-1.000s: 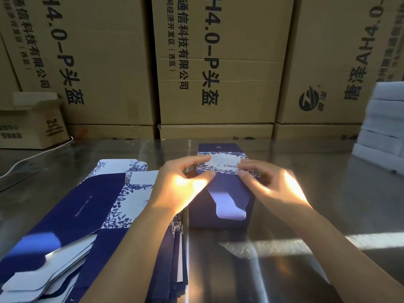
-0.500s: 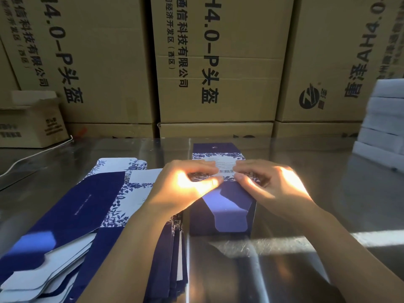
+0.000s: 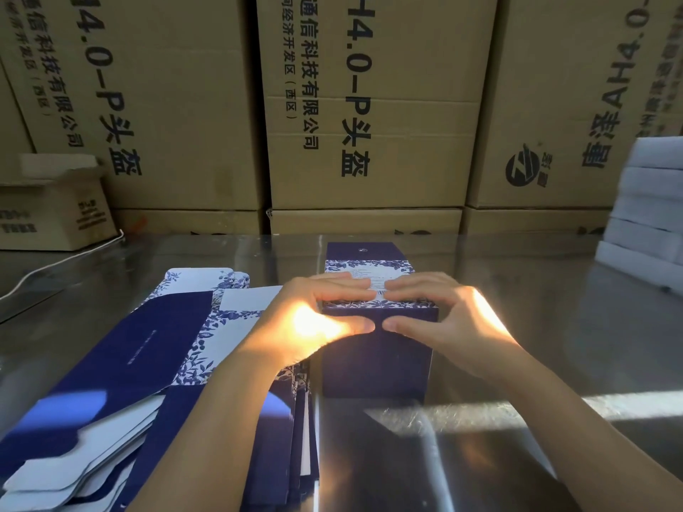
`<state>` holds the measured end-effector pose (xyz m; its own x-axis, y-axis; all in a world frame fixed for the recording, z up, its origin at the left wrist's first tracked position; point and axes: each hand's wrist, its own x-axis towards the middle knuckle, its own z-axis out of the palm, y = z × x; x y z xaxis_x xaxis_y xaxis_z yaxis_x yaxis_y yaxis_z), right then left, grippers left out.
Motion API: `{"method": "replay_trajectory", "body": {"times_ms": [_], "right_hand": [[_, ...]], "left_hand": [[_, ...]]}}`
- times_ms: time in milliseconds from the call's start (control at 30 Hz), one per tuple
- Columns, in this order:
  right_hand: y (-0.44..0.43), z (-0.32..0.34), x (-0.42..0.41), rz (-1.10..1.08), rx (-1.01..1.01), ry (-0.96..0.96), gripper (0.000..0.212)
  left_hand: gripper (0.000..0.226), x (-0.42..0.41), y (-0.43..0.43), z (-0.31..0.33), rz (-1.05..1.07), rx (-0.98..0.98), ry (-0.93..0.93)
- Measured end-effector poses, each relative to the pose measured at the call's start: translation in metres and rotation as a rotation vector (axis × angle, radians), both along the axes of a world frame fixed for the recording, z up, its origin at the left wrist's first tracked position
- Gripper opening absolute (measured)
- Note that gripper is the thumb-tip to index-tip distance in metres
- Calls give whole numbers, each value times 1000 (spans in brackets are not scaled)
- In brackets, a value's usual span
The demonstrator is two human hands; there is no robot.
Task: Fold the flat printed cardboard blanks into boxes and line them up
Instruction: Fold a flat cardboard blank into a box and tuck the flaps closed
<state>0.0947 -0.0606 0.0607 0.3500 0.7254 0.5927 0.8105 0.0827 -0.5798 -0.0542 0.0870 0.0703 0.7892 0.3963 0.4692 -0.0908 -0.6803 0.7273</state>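
Observation:
A navy box [image 3: 377, 360] with a blue-and-white floral top stands upright on the shiny table [image 3: 536, 327]. My left hand [image 3: 314, 319] and my right hand [image 3: 443, 319] grip its upper end from both sides, fingers laid over the top panel and thumbs pressed on the near face. A dark flap [image 3: 362, 250] sticks out behind the top. To the left lies a stack of flat printed blanks [image 3: 148, 364], navy with floral bands and white tabs, partly under my left forearm.
Large brown shipping cartons [image 3: 369, 105] wall off the far edge of the table. A small open carton [image 3: 55, 212] sits at far left with a white cable [image 3: 55, 267] beside it. White stacked foam blocks [image 3: 646, 208] stand at right.
The white-lined tuck flap that hung down the near face has been folded in; the box's near face is now closed and plain navy. Both hands moved closer together over the top edge.

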Motion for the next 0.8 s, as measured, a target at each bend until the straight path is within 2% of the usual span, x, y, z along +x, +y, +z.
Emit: {"method": "replay_trajectory", "body": {"times_ms": [267,500,667,800], "right_hand": [[3,-4,-5,21,59,81,30],[7,-11,-12,17,164,108,28],[7,-11,-9,14,155,105,18],[8,-10,-8,2,145,74,23]], "left_hand": [[38,7,-7,-4,24,-2,-103],[27,10,-11,-7,64,-40,-138],[21,12,-14,-7,6,-80,-188],[22,11,-16,-6,-31,-75,-194]]}}
